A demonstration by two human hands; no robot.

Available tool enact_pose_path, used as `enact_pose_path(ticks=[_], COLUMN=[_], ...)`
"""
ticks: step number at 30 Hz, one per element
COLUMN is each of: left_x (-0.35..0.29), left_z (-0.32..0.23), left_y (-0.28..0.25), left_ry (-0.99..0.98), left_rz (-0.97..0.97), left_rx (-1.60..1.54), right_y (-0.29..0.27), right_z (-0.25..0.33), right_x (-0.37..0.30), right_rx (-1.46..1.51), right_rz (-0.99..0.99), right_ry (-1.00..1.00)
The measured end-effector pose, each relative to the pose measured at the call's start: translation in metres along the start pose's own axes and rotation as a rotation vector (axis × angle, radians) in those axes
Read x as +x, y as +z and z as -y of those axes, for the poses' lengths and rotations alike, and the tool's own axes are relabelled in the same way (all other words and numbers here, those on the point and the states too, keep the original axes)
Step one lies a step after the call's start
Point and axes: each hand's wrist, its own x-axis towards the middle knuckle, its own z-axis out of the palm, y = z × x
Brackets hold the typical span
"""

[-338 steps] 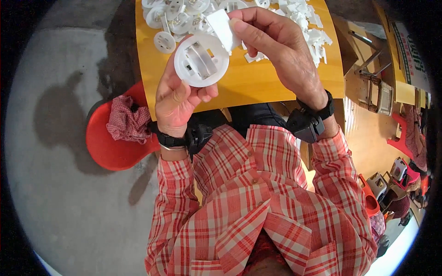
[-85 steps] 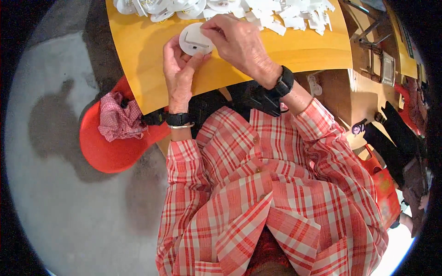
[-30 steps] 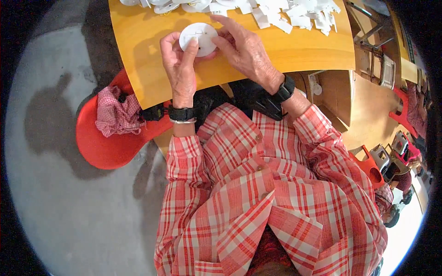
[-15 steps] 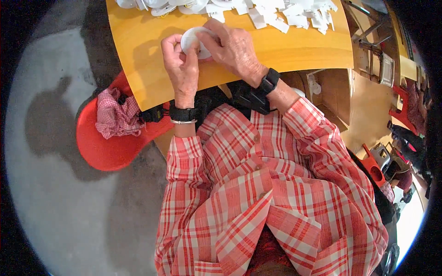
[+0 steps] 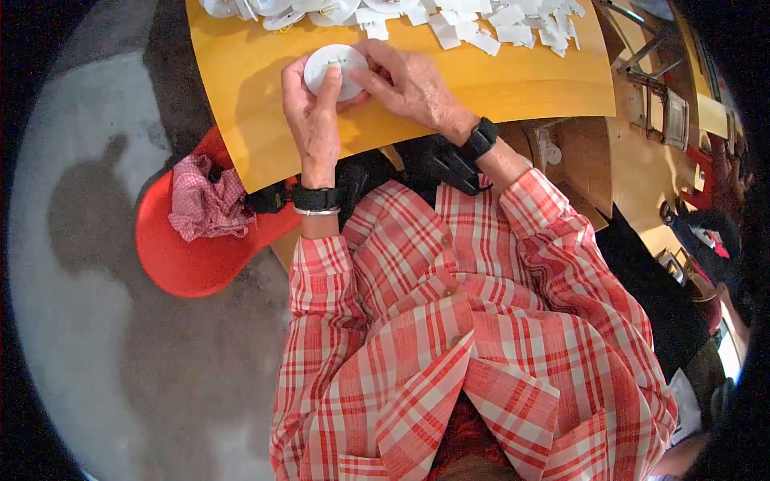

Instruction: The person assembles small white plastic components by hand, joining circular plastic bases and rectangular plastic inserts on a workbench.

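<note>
through the head camera i found the white disc (image 5: 348,69) held above the near part of the yellow tabletop (image 5: 497,90), toward its left side. the left hand (image 5: 314,120) was grasping the disc, thumb pressed flat across the upper face and the other fingers around the left edge and underneath. the right hand (image 5: 411,84) was bent at the disc's right edge, thumb and forefinger overlapping the rim; i could not tell whether those fingers pinched it or merely rested there. i noted small slots in the disc's face, too fine to make out further. beyond the hands, along the far side of the tabletop, i recorded white round parts (image 5: 281,11) heaped at left and flat white pieces (image 5: 489,28) scattered at centre and right, some overlapping. a black wristband (image 5: 316,198) circled the left wrist, with a pale bangle (image 5: 318,212) just beside it. to the left of the tabletop i logged a red seat (image 5: 188,260) bearing a crumpled pink checked cloth (image 5: 200,204).
</note>
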Motion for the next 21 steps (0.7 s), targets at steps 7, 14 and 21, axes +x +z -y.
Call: enact_pose_path(ticks=[7,14,21], left_x=[0.0009,0.0052,0.0086], left_z=[0.0025,-0.0017,0.0058], left_y=[0.0006,0.0011,-0.0002], left_ry=[0.065,-0.009,0.029], left_rz=[-0.017,0.003,-0.079], left_rx=[0.070,0.074,0.157], right_y=[0.0048,0.0036,0.0059], right_z=[-0.0011,-0.0006,-0.0033], right_x=[0.0009,-0.0022,-0.0034], right_rx=[0.006,0.006,0.090], right_rz=[-0.002,-0.016,-0.002], right_ry=[0.036,0.066,0.043])
